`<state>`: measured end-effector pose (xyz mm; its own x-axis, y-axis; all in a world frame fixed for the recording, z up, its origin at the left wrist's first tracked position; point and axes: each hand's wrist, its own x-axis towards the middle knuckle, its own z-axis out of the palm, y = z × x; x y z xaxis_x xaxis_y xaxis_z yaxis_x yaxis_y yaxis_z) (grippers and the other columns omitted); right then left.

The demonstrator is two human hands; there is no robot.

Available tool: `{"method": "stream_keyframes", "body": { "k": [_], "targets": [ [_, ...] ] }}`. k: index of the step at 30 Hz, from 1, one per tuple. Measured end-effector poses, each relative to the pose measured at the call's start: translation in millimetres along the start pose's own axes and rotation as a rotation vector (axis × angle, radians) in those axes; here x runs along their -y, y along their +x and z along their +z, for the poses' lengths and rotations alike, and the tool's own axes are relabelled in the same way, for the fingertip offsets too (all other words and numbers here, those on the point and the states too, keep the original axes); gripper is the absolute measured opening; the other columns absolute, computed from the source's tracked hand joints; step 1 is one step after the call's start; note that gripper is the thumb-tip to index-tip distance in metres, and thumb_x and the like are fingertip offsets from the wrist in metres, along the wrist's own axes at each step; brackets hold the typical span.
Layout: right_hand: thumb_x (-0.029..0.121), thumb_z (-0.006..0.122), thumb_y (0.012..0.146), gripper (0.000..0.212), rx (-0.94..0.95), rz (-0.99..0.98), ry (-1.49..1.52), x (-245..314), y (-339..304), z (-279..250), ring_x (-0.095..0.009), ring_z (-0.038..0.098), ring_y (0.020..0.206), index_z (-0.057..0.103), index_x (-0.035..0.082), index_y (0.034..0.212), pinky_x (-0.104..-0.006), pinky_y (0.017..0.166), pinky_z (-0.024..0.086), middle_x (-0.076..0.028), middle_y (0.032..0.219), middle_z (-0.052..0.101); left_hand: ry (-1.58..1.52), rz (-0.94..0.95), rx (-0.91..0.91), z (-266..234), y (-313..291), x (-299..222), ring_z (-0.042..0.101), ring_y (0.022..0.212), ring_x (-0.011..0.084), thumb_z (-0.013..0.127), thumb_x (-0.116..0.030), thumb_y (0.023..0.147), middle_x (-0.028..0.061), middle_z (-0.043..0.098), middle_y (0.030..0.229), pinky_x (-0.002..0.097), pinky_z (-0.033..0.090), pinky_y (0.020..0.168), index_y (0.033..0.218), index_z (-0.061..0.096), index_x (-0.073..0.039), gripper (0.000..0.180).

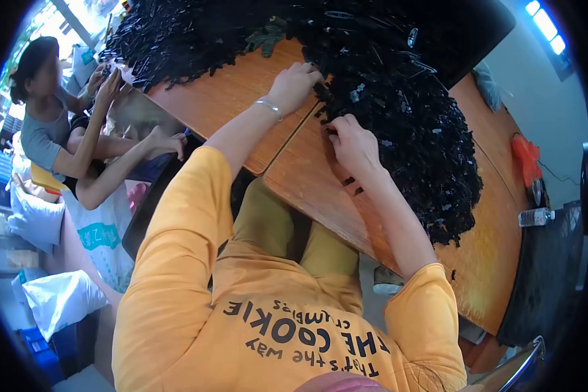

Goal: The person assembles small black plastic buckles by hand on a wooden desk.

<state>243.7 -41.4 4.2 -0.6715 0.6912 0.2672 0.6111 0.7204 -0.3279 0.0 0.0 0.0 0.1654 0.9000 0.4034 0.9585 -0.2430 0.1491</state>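
A wide heap of small black pieces (424,150), too small and dark to name one by one, spreads over the wooden table (215,98) before me. My left hand (295,85), a bracelet at its wrist, reaches the heap's near edge. Its fingers are bent and closed, with the tips partly lost against the black pieces. To the right and nearer me, my right hand (356,145) has its fingers curled in a pinch at the heap's border. What either hand holds, if anything, cannot be made out. A few loose black pieces (353,187) lie on the wood beside my right wrist.
A dark greenish glove (265,38) lies by the heap at the far side. Another person (49,124) sits at the left, hands raised at the table. White sacks (62,300) stand on the left. A plastic bottle (536,217) and an orange-red bag (526,159) are at the right.
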Motion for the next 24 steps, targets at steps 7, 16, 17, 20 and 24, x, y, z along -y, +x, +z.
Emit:
{"method": "stream_keyframes", "body": {
  "k": [7, 16, 17, 20, 24],
  "targets": [
    [0.011, 0.076, 0.091, 0.013, -0.31, -0.094, 0.213, 9, -5, -5, -0.036, 0.072, 0.085, 0.073, 0.006, 0.103, -0.0445, 0.073, 0.059, -0.014, 0.099, 0.07, -0.408, -0.276, 0.015, -20, -26, 3, 0.072, 0.098, 0.0289, 0.079, -0.016, 0.093, 0.0114, 0.073, 0.109, 0.0395, 0.058, 0.086, 0.107, 0.07, -0.007, 0.019],
    [-0.004, 0.079, 0.089, 0.012, -0.508, 0.009, 0.705, 73, -14, -35, -0.023, 0.07, 0.076, 0.07, 0.001, 0.096, -0.0328, 0.066, 0.056, -0.011, 0.09, 0.068, -1.913, -0.564, -0.005, -76, -110, -67, 0.071, 0.103, 0.0149, 0.066, -0.008, 0.107, 0.0065, 0.069, 0.117, 0.031, 0.063, 0.087, 0.125, 0.06, -0.001, 0.02],
    [-0.004, 0.079, 0.089, 0.012, -0.509, 0.007, 0.702, 78, -16, -39, -0.023, 0.07, 0.076, 0.07, 0.001, 0.096, -0.0328, 0.066, 0.056, -0.011, 0.09, 0.068, -1.949, -0.541, -0.047, -82, -114, -74, 0.071, 0.106, 0.0154, 0.065, -0.007, 0.107, 0.007, 0.069, 0.12, 0.0318, 0.063, 0.091, 0.13, 0.058, 0.0, 0.025],
    [-0.006, 0.079, 0.087, 0.014, -0.496, -0.007, 0.763, 88, -23, -45, -0.021, 0.07, 0.075, 0.07, 0.001, 0.095, -0.0314, 0.065, 0.055, -0.01, 0.092, 0.067, -2.004, -0.472, -0.047, -90, -123, -82, 0.07, 0.11, 0.0162, 0.065, -0.007, 0.107, 0.0086, 0.067, 0.125, 0.0324, 0.063, 0.093, 0.136, 0.057, 0.0, 0.03],
    [-0.007, 0.079, 0.087, 0.014, -0.531, -0.09, 0.671, 94, -30, -53, -0.021, 0.069, 0.076, 0.069, 0.001, 0.094, -0.0315, 0.065, 0.056, -0.01, 0.093, 0.066, -2.032, -0.43, -0.026, -96, -126, -86, 0.07, 0.11, 0.0172, 0.065, -0.007, 0.107, 0.0091, 0.067, 0.126, 0.0331, 0.062, 0.095, 0.138, 0.056, 0.0, 0.033]
  ]
}}
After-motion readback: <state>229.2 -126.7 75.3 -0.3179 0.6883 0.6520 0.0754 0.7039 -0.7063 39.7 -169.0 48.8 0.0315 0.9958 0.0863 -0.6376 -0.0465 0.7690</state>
